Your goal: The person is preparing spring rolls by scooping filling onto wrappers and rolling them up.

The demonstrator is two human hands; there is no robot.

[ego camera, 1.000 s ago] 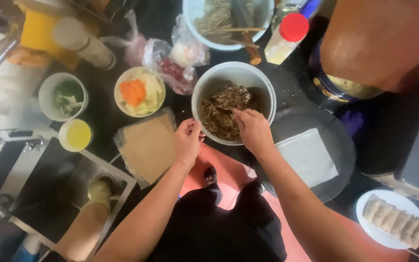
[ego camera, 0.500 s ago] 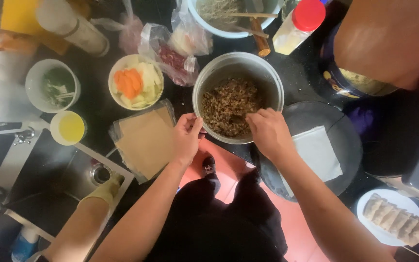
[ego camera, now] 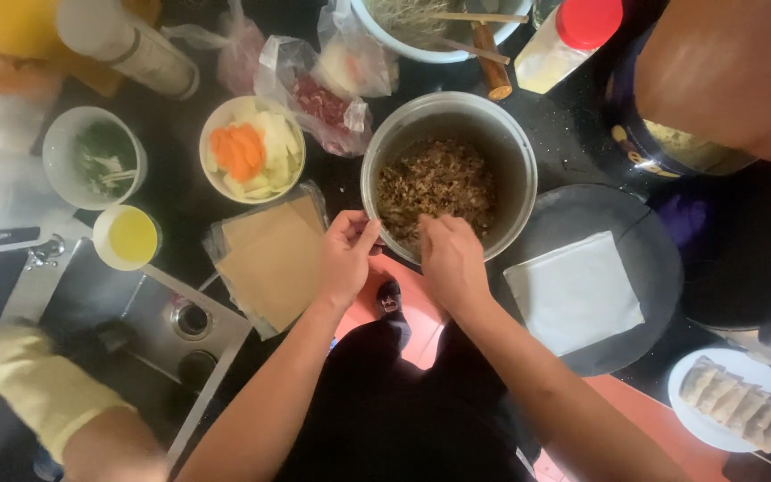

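Left hand [ego camera: 347, 259] with fingers curled, gripping the near rim of the metal bowl [ego camera: 501, 134] of minced filling [ego camera: 436, 183]; right hand [ego camera: 451, 259], apparently pinching filling, just inside that rim.

Round metal pot [ego camera: 515, 147] of brown minced filling [ego camera: 436, 183], upright on dark counter

Left hand [ego camera: 347, 259] grips the filling bowl [ego camera: 512, 152] rim; right hand [ego camera: 451, 259] reaches in

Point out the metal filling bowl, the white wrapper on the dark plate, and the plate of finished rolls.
metal bowl [ego camera: 518, 152]: head view, right inner wall.
white wrapper [ego camera: 575, 293]: head view, sheet's centre.
plate of rolls [ego camera: 698, 427]: head view, bare lower-left rim.
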